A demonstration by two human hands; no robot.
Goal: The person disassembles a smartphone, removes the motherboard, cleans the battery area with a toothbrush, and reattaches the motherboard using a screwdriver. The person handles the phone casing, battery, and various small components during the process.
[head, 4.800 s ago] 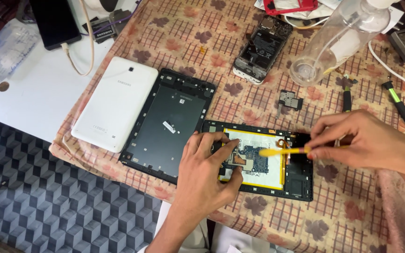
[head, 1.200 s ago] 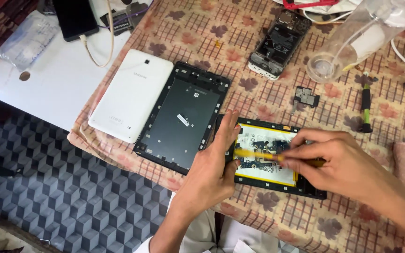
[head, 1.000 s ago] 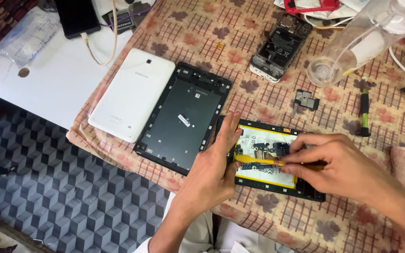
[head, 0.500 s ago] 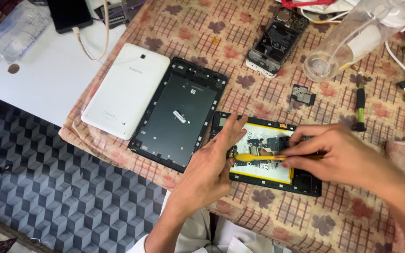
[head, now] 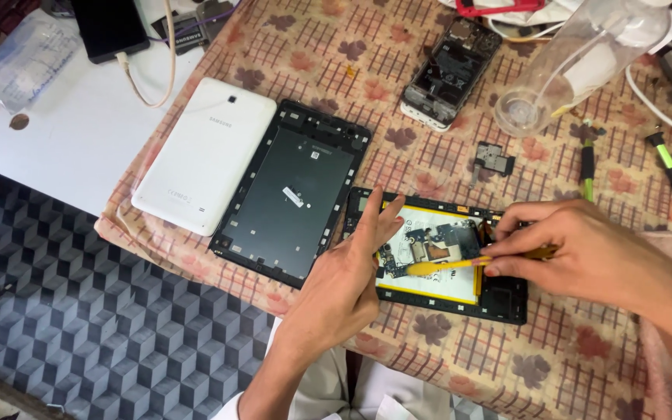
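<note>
An opened tablet body (head: 499, 299) with a black frame, white battery and exposed circuit board lies on the patterned cloth. My left hand (head: 344, 280) rests on its left edge, fingers pressing down on the frame. My right hand (head: 585, 253) pinches a thin yellow pry tool (head: 445, 266), whose flat tip lies on the circuit board near the middle of the tablet. To the left lie the black inner frame (head: 293, 194) and the white back cover (head: 208, 152), side by side.
A dismantled phone (head: 449, 70), a clear plastic bottle (head: 577, 58) lying on its side, a small loose part (head: 493, 158) and two green-tipped screwdrivers (head: 670, 171) lie behind. A dark phone with a cable (head: 106, 27) sits on the white table at the left.
The camera view has shifted a little. My right hand has slid the yellow tool's tip slightly leftward across the board. My left hand stays pressed on the tablet's left edge.
</note>
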